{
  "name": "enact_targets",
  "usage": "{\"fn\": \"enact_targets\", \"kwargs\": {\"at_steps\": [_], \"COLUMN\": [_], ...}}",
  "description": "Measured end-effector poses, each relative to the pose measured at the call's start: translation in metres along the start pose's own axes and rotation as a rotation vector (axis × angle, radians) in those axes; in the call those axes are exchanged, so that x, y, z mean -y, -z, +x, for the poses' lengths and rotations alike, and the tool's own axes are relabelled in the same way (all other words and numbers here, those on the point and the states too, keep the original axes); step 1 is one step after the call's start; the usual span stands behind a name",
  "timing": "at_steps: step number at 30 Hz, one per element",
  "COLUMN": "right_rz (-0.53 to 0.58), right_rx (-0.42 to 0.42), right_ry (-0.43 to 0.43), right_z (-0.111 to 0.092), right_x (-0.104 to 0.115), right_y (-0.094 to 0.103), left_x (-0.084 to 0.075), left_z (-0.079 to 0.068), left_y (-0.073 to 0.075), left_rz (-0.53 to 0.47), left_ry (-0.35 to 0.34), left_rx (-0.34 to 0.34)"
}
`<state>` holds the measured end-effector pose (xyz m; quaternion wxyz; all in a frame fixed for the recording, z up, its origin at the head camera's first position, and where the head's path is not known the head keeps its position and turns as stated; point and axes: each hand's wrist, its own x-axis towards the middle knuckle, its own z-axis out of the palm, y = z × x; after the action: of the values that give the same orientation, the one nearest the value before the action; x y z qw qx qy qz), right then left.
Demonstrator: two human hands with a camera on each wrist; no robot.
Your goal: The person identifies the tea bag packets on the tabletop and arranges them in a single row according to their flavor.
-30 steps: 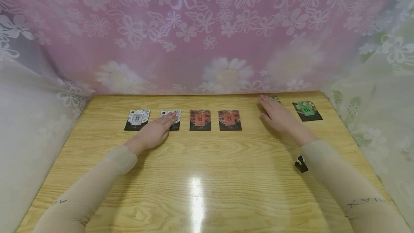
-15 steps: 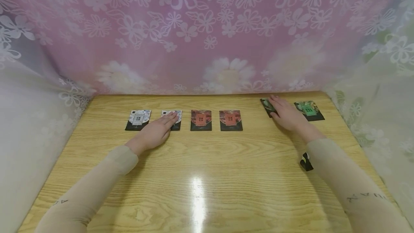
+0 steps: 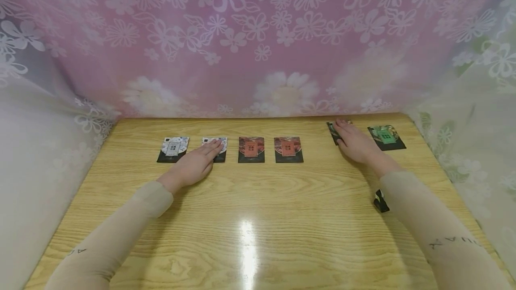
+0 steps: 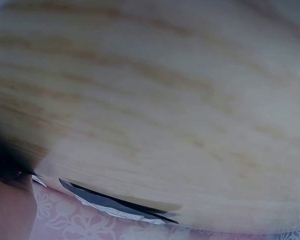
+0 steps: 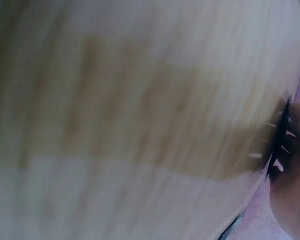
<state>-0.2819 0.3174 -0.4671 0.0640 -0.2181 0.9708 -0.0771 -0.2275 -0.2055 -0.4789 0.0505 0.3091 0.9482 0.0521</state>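
My left hand point(image 3: 193, 164) rests with straight fingers on a white-and-black packet point(image 3: 208, 141), hiding much of its front. To its left lies a matching white packet point(image 3: 173, 147), also seen edge-on in the left wrist view. At the back right, my right hand point(image 3: 355, 143) lies with extended fingers over a green-and-black packet point(image 3: 333, 133), whose left side shows past the fingers. Another green packet point(image 3: 386, 136) lies slightly askew just right of that hand. In the right wrist view, the covered packet point(image 5: 279, 142) appears as a thin dark edge under the fingers.
Two red-and-black packets point(image 3: 251, 148) lie flat between my hands, in row with the white ones. A small black item point(image 3: 380, 201) sits by the right sleeve, partly hidden. Flowered cloth point(image 3: 225, 66) hangs behind the wooden table point(image 3: 201, 236) and along both sides.
My right hand has shifted right across the green packet, and the packet's left side now shows. In the last half second it has barely moved. The left hand stays on the white packet.
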Motion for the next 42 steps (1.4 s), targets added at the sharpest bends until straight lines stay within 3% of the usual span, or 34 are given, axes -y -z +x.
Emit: {"fn": "enact_targets", "kwargs": {"at_steps": [21, 31, 42], "right_rz": [0.183, 0.169, 0.141], "right_rx": [-0.027, -0.028, -0.028], "right_ry": [-0.045, -0.062, -0.084], "right_z": [-0.013, -0.019, -0.026], "right_x": [0.046, 0.071, 0.084], "right_y": [-0.008, -0.012, -0.016], "left_x": [0.001, 0.002, 0.001], "left_z": [0.0, 0.001, 0.0], "left_y": [-0.002, -0.002, -0.001], "left_rz": [0.002, 0.003, -0.008], "left_ry": [-0.005, -0.012, -0.002], "left_rx": [-0.011, -0.012, -0.007]}}
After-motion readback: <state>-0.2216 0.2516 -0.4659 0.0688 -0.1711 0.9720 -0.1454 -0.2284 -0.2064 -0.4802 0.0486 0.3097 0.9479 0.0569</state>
